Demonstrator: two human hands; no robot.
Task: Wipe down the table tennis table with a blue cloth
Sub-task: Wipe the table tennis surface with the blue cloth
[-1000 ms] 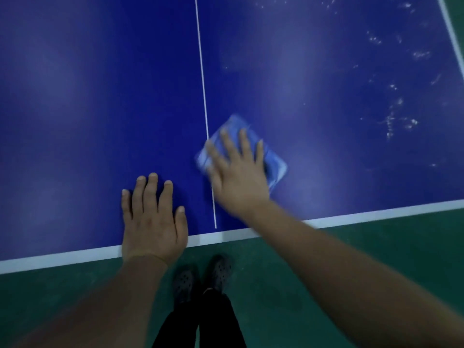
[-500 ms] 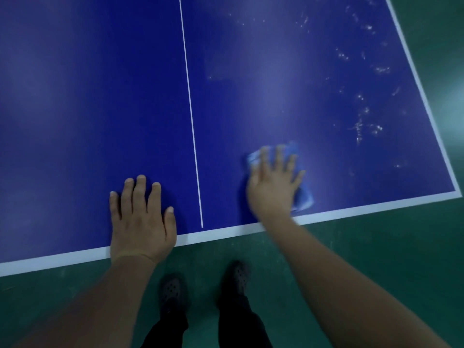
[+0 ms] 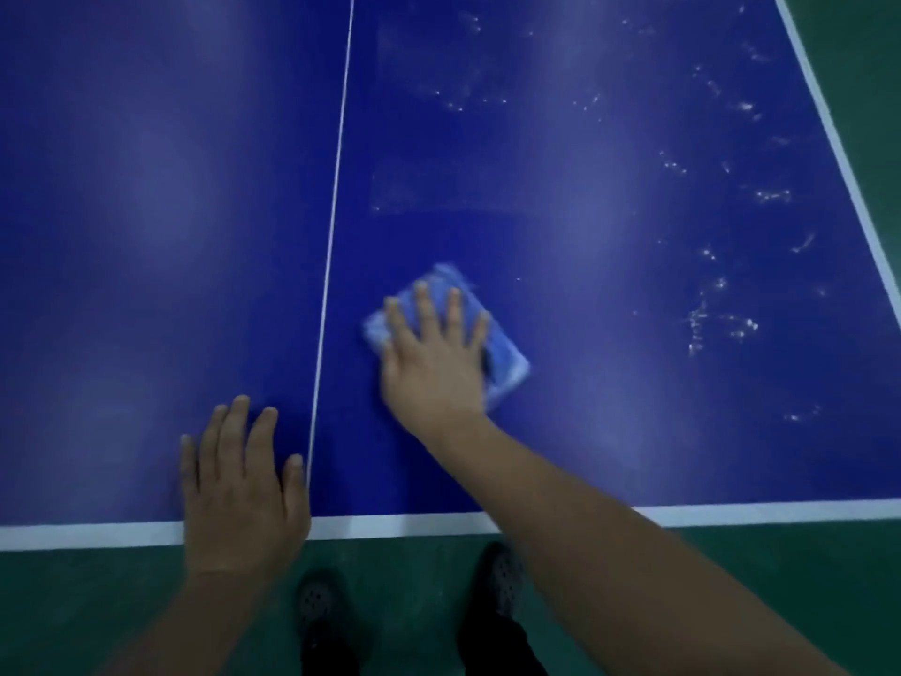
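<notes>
Wiping stroke, right half of table (image 3: 560, 446)

Right hand (image 3: 431, 368), fingers spread flat, presses folded cloth (image 3: 504, 361) near the centre line. Left hand (image 3: 241, 485) lies flat, braced. Cloth is soft and light: press from above.

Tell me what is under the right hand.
A folded blue cloth lies under the right hand, flat on the table tennis table. The tabletop beneath the cloth is covered.

Deep blue table (image 3: 146, 187), white lines (image 3: 336, 187), white specks (image 3: 716, 324); light blue cloth (image 3: 507, 363); green floor (image 3: 731, 553); black shoes (image 3: 317, 602)
</notes>
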